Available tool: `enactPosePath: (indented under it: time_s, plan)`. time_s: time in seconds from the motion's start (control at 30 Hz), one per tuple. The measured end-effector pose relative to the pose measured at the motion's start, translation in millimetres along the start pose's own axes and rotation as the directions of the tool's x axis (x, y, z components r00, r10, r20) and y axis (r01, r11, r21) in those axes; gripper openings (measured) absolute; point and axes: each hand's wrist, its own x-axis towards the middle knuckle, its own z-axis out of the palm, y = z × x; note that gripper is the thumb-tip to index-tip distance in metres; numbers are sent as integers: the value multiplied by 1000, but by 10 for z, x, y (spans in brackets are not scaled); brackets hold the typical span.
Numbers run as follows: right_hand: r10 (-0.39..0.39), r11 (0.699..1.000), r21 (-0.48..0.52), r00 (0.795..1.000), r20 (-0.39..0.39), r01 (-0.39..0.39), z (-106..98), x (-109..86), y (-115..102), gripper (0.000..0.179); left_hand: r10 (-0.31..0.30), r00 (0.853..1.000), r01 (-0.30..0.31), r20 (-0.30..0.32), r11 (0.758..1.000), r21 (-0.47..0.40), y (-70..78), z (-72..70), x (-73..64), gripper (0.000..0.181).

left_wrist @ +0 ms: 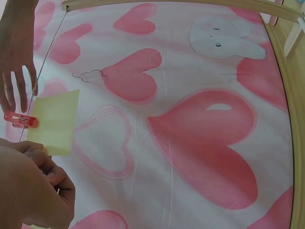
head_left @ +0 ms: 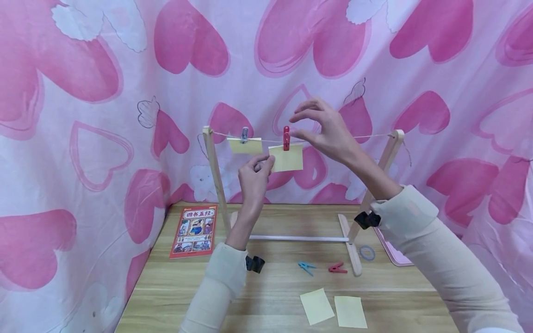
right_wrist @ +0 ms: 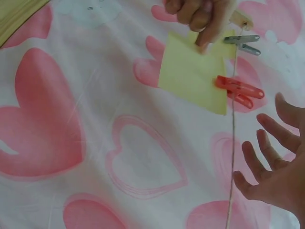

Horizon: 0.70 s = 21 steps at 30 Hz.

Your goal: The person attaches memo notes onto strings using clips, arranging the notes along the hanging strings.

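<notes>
A yellow paper note [head_left: 291, 161] hangs from a string, clipped at its top by a red clothespin [head_left: 286, 138]. My left hand [head_left: 255, 178] pinches this note at its left edge, fingers curled, as the left wrist view also shows. Just right of the clothespin is my right hand [head_left: 329, 132], fingers spread and bent with nothing between them. In the right wrist view the fingers [right_wrist: 269, 138] stand apart from the red clothespin [right_wrist: 238, 89]. To the left, a grey clothespin [head_left: 244, 134] holds a second yellow note [head_left: 245, 146] on the string.
The string [head_left: 370, 136] runs between two wooden posts [head_left: 215, 175] joined by a white rod [head_left: 297, 238]. On the table lie a blue clothespin [head_left: 307, 267], a pink-red clothespin [head_left: 337, 268], two yellow notes [head_left: 317, 306], a red booklet [head_left: 194, 231] and a ring-shaped roll [head_left: 367, 252].
</notes>
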Motion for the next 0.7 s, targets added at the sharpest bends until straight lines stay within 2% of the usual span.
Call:
enactPosePath:
  time_s: [0.17, 0.23, 0.33, 0.4, 0.43, 0.5, 0.6, 0.7]
  plan:
    - [-149, 988, 13, 986, -80, 151, 18, -256, -46, 27, -24, 1000, 24, 19, 1000, 8, -55, 5, -15, 25]
    - [-247, 968, 22, 965, -87, 250, 44, -403, -56, 27, -34, 999, 34, 36, 999, 8, -76, 9, -21, 26]
    - [-387, 921, 34, 920, -57, 389, 111, -646, -32, 24, -44, 997, 43, 62, 999, 18, -103, 8, -32, 28]
    - [-446, 894, 47, 895, -26, 446, 163, -823, 1, 28, -48, 996, 46, 73, 998, 33, -124, 1, -43, 29]
    - [-455, 889, 53, 890, -1, 455, 184, -917, 22, 33, -46, 996, 43, 79, 998, 44, -134, -5, -48, 29]
    - [-447, 894, 49, 893, 44, 445, 218, -1111, 74, 45, -42, 995, 35, 94, 997, 71, -161, -24, -62, 29]
    - [-394, 919, 19, 914, 92, 394, 250, -1384, 193, 48, -14, 992, -5, 122, 989, 150, -219, -77, -107, 29]
    - [-310, 948, -30, 942, 127, 316, 259, -1643, 347, 53, 45, 988, -86, 146, 953, 291, -310, -161, -192, 29]
